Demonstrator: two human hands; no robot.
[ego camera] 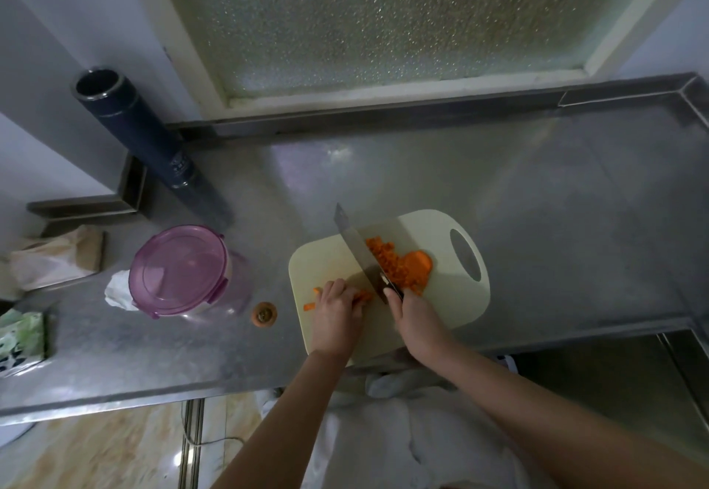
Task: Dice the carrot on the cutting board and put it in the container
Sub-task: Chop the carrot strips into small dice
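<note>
A pale cutting board [456,308] with an oval grip hole at its 3 o'clock end is shown on a steel surface [537,200] below a frosted window [383,16]. The carrot is seen on the board in two parts. A heap of diced carrot [395,264] is gathered toward 1 o'clock of the board's centre, and uncut carrot strips [362,296] are laid toward 8 o'clock. The strips are pinned under the left hand [335,316], whose fingers are curled down over them. A knife [356,250] is held by the right hand [416,323], its fingers wrapped round the dark handle. The blade is directed toward 11 o'clock between strips and heap; whether its edge meets the board cannot be told. The container [180,270], clear-walled and capped with a purple lid, is placed on the surface at 9 o'clock of the board, apart from it. A cut carrot end [264,313] is seen between container and board. A crumpled white tissue [119,291] is found touching the container at its 9 o'clock, and a dark cylindrical flask [142,135] is stood at its 12 o'clock. A paper bag [57,258] and a green packet [21,339] are set further toward 9 o'clock.
</note>
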